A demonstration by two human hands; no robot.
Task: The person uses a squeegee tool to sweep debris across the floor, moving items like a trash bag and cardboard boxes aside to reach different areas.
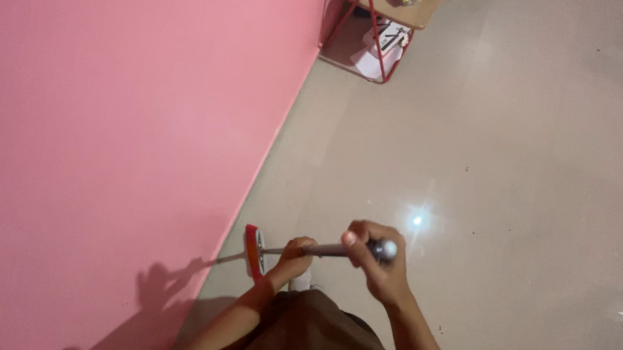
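I hold a long-handled floor tool, a mop or broom with a red-orange head (253, 251), pointed at the base of the pink wall. Its grey metal handle (328, 250) runs back toward me. My left hand (291, 261) grips the handle lower down, close behind the head. My right hand (374, 260) is wrapped around the top end, where a rounded grey cap shows. The head rests on the pale tiled floor (498, 181) right beside the wall. My brown clothing fills the bottom of the view.
The pink wall (100, 112) fills the left half. At the far top stands a small table with red metal legs (379, 30), with things on it and papers beneath it. Light glints off the glossy floor near my hands.
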